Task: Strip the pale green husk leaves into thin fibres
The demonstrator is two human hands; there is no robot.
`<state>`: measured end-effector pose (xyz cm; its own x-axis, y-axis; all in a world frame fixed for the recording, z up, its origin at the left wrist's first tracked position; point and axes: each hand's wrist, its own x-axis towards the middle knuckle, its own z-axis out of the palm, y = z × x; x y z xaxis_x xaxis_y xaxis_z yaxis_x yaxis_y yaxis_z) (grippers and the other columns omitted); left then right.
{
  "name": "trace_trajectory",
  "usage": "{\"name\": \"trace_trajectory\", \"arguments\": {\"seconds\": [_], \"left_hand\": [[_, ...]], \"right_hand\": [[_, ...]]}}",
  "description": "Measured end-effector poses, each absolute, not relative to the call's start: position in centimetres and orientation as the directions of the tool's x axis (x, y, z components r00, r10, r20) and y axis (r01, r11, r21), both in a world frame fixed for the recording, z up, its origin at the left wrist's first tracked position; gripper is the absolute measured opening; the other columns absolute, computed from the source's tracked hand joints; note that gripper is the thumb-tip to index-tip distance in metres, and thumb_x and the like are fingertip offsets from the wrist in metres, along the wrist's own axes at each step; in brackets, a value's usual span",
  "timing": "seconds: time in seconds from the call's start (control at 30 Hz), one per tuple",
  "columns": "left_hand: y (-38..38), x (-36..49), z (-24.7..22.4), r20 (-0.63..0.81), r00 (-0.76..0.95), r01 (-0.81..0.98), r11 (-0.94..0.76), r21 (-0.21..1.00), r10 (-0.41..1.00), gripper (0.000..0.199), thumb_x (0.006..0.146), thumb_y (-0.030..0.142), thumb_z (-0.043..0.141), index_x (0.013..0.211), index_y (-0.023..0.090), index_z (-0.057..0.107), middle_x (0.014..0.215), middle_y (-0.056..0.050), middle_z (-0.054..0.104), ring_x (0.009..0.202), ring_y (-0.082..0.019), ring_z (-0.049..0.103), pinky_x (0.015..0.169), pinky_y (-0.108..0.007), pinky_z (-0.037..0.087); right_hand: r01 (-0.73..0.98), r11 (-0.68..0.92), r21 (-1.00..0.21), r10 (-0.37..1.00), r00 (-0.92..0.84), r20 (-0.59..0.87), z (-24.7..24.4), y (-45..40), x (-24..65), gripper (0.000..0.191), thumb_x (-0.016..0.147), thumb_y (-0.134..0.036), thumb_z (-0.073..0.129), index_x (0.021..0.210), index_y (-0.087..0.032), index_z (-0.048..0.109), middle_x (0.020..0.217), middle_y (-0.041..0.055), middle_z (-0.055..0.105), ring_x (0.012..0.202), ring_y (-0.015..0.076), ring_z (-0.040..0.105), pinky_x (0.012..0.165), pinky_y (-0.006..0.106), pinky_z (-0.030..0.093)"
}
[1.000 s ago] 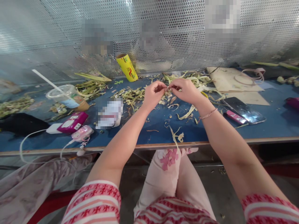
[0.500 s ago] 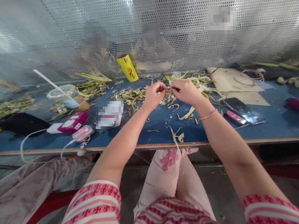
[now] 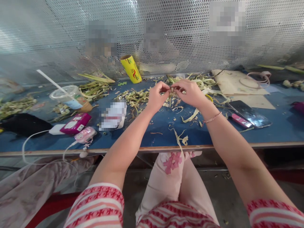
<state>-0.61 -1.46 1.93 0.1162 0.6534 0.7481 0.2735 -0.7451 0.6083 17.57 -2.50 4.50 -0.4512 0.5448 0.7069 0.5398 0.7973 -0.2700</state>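
My left hand [image 3: 156, 97] and my right hand [image 3: 188, 92] meet above the blue table, thumbs and forefingers pinched together. Between their fingertips is a small pale piece of dried plant [image 3: 172, 90], partly covered by the fingers. Left of my left hand lies a heap of dry greenish plant strips [image 3: 136, 98]. Longer pale strips [image 3: 204, 81] are piled behind my right hand. Scraps lie beneath both hands, and a curled dry strip [image 3: 179, 139] hangs over the table's front edge.
At the back stands a leaning yellow cardboard tube [image 3: 131, 69] by the perforated metal screen. On the left are a plastic cup with a straw [image 3: 71, 98], a purple charger [image 3: 76, 123] and cables. Brown card [image 3: 231, 83] and a dark phone [image 3: 251, 114] lie on the right.
The fingers have shifted slightly around the small plant piece, and more of it shows between them. The arms stay almost where they were; the whole view has moved a little.
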Motion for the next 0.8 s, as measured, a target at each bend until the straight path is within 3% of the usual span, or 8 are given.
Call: {"name": "trace_trajectory", "arguments": {"seconds": [0.33,0.57,0.8], "left_hand": [[-1.1,-0.4,1.7,0.732,0.063,0.253,-0.721,0.645,0.678,0.01,0.082,0.022,0.068,0.079,0.022,0.059,0.071,0.001,0.067,0.064,-0.011,0.062,0.06,-0.025,0.051],[-0.7,-0.5,1.3,0.733,0.099,0.274,-0.727,0.63,0.673,0.019,0.089,0.04,0.065,0.092,0.021,0.065,0.085,-0.003,0.073,0.076,-0.013,0.067,0.069,-0.027,0.054],[-1.2,-0.4,1.4,0.741,0.09,0.307,-0.726,0.615,0.666,0.015,0.088,0.035,0.065,0.089,0.02,0.069,0.081,-0.002,0.074,0.07,-0.013,0.067,0.065,-0.027,0.054]], "right_hand": [[0.47,0.688,-0.553,0.71,-0.276,0.648,4.4,-2.6,16.5,0.007,0.079,-0.023,0.06,0.081,-0.018,0.064,0.077,0.0034,0.065,0.072,0.0148,0.058,0.072,0.031,0.05],[0.41,0.658,-0.631,0.744,-0.23,0.627,3.8,-1.8,16.3,0.011,0.079,-0.029,0.064,0.08,-0.018,0.061,0.073,0.0013,0.062,0.072,0.0146,0.057,0.071,0.031,0.048],[0.361,0.629,-0.689,0.772,-0.183,0.609,3.4,-1.7,15.8,0.013,0.083,-0.032,0.064,0.084,-0.019,0.059,0.074,0.0008,0.062,0.07,0.014,0.06,0.071,0.032,0.051]]}}
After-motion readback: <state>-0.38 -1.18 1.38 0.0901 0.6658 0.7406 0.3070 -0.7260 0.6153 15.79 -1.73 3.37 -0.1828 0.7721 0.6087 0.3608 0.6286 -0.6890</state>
